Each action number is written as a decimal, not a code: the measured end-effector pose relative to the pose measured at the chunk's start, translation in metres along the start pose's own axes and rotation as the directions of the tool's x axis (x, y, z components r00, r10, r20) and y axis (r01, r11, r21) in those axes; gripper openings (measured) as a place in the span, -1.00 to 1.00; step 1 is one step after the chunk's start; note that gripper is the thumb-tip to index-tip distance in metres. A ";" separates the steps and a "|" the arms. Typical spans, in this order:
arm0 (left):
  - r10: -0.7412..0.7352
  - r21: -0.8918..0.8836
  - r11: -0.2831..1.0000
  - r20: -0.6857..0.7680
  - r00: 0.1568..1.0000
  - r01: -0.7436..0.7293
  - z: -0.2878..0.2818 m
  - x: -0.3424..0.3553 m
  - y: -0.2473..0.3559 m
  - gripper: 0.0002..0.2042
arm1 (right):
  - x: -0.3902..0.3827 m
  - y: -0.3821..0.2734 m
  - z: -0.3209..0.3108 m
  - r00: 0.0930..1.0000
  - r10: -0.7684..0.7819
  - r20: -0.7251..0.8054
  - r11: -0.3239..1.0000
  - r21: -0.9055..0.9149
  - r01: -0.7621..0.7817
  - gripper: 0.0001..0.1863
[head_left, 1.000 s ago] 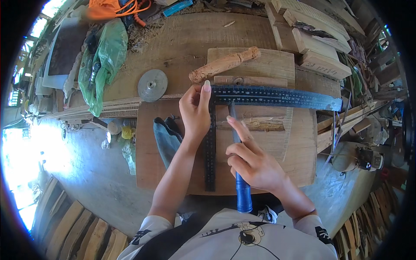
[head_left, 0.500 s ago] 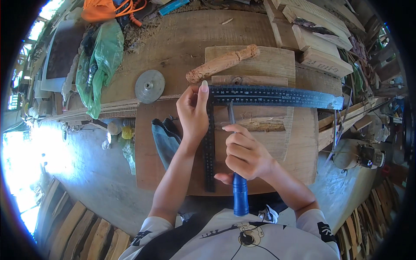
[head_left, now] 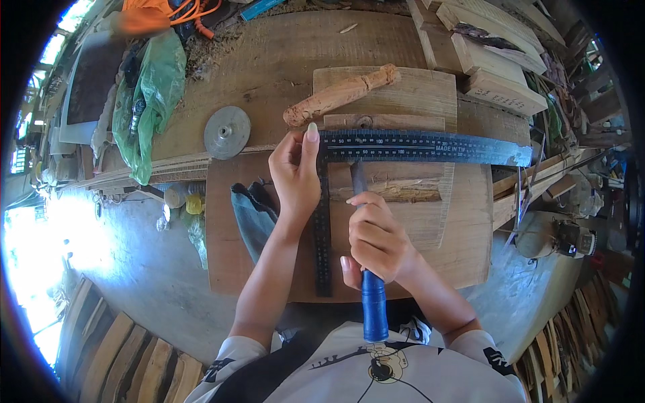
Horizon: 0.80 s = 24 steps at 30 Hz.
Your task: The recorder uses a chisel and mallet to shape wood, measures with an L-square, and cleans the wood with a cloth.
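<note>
My left hand [head_left: 295, 171] pinches the corner of a black L-shaped carpenter's square [head_left: 416, 146], thumb on top and fingers curled. Its long arm runs right across the boards; the short arm [head_left: 323, 235] comes down toward me. My right hand [head_left: 378, 238] is wrapped round a blue-handled chisel [head_left: 375, 309], its flat metal blade pointing away from me. The blade's tip meets the lower edge of the square's long arm; whether it touches the wood I cannot tell. Beneath lies a pale board [head_left: 403, 225] with a rough, split groove [head_left: 403, 191].
A roughly carved wooden stick [head_left: 342, 96] lies beyond the square. Left of it are a grey metal disc [head_left: 227, 132] and a green plastic bag [head_left: 149, 101]. A dark cloth [head_left: 254, 218] rests beside my left forearm. Stacked boards [head_left: 500, 84] stand at the far right.
The view has shifted slightly. My right hand has drawn the chisel a little toward me, and its thumb sits higher. My left hand keeps its hold on the square.
</note>
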State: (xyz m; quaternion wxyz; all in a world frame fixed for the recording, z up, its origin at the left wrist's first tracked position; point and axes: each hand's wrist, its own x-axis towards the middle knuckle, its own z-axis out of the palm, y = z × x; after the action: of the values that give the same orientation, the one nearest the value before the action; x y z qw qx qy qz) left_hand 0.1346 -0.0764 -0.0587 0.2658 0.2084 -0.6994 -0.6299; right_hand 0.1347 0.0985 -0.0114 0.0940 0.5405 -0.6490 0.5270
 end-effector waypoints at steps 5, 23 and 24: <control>0.008 0.003 1.000 0.002 1.000 -0.008 0.000 -0.001 0.000 -0.61 | -0.009 -0.010 0.006 1.000 0.021 -0.019 0.999 -0.028 -0.021 -0.79; 0.026 -0.012 1.000 -0.006 1.000 -0.026 0.001 0.001 -0.002 -0.58 | -0.015 -0.019 0.001 0.954 0.157 -0.257 0.982 0.143 -0.123 -0.71; 0.023 -0.030 0.999 -0.009 1.000 -0.023 0.002 0.000 -0.002 -0.58 | -0.016 -0.019 -0.004 0.937 0.184 -0.297 0.975 0.173 -0.137 -0.68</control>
State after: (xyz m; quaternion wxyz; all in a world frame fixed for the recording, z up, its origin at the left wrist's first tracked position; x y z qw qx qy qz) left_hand 0.1329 -0.0750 -0.0612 0.2790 0.1989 -0.6909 -0.6366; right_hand 0.1544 0.1140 -0.0093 0.1110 0.4011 -0.6269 0.6586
